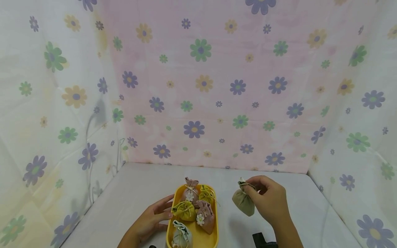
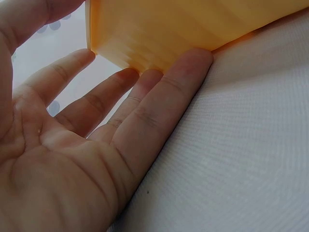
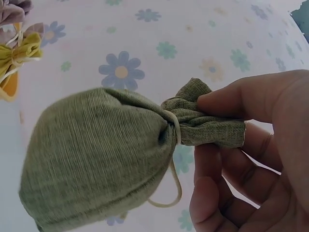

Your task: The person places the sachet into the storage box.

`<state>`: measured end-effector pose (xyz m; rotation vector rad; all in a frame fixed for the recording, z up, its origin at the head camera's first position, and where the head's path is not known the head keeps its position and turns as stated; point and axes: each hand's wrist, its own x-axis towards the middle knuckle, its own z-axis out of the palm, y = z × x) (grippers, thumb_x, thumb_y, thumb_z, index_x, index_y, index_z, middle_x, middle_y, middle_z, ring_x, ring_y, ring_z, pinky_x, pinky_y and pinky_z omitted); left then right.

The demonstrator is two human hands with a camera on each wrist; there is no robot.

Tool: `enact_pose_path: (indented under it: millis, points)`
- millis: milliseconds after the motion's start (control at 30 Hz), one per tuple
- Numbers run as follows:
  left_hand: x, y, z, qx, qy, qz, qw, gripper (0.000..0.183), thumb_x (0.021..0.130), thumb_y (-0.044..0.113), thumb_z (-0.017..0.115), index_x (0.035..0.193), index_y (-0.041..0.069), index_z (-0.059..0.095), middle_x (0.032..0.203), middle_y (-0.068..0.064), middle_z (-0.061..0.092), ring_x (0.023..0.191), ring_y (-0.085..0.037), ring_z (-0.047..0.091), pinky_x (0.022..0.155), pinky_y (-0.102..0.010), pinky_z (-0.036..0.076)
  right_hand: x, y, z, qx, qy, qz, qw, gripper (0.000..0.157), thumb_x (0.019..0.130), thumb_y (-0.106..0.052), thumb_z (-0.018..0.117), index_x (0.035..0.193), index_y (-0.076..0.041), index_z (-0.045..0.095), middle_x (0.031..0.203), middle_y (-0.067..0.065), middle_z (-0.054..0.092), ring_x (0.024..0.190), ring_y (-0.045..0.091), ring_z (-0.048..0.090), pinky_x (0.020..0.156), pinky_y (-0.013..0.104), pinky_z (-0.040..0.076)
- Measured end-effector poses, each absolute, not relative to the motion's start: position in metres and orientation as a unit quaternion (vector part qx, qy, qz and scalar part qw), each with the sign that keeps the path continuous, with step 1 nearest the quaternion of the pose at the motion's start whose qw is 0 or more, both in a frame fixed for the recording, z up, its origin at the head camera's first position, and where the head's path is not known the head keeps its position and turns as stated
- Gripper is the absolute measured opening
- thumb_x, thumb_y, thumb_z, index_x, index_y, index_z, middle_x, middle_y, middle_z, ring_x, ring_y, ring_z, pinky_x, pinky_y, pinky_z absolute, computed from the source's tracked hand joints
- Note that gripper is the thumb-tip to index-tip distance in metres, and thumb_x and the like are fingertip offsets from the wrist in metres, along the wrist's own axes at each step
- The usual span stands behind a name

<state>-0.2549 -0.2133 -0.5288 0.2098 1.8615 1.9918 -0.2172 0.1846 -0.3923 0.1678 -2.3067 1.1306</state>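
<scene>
A green drawstring pouch (image 1: 244, 202) hangs from my right hand (image 1: 269, 198), which pinches its gathered neck between thumb and fingers. In the right wrist view the full pouch (image 3: 96, 154) shows a pale cord tied round the neck. To its left stands a yellow tray (image 1: 194, 237) with several pouches inside: two mustard ones, two mauve ones with white flowers, and a pale grey-green one (image 1: 182, 237) at the near end. My left hand (image 1: 151, 218) touches the tray's left side. In the left wrist view its fingers (image 2: 145, 116) reach the tray's wall (image 2: 159, 34), spread and fairly straight.
The white tabletop (image 1: 149, 182) runs back to a pink flowered cloth wall, with pale flowered walls on both sides. A black object (image 1: 263, 241) lies at the near edge beneath my right forearm. Another small dark thing (image 1: 152, 246) shows beside the tray's near left corner.
</scene>
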Motion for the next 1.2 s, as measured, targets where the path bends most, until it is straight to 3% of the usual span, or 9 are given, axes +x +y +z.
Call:
enact_pose_path:
  millis: [367, 1200]
  points:
    - [-0.254, -0.211, -0.527, 0.086, 0.659, 0.719, 0.203, 0.078, 0.101, 0.026, 0.069, 0.165, 0.017, 0.027, 0.165, -0.03, 0.027, 0.135, -0.031, 0.057, 0.096, -0.055, 0.058, -0.21, 0.174, -0.39, 0.123, -0.848, 0.425, 0.291, 0.021, 0.082, -0.012, 0.087, 0.089, -0.029, 0.076, 0.079, -0.017, 0.071, 0.062, 0.004, 0.064, 0.055, 0.025, 0.054]
    - [-0.256, -0.215, -0.533, 0.087, 0.658, 0.719, 0.206, 0.077, 0.1, 0.026, 0.07, 0.165, 0.02, 0.028, 0.166, -0.029, 0.027, 0.136, -0.033, 0.056, 0.096, -0.055, 0.059, -0.196, 0.145, -0.388, 0.192, -0.84, 0.45, 0.233, 0.027, 0.082, -0.01, 0.086, 0.088, -0.033, 0.073, 0.077, -0.018, 0.068, 0.058, 0.004, 0.06, 0.051, 0.025, 0.054]
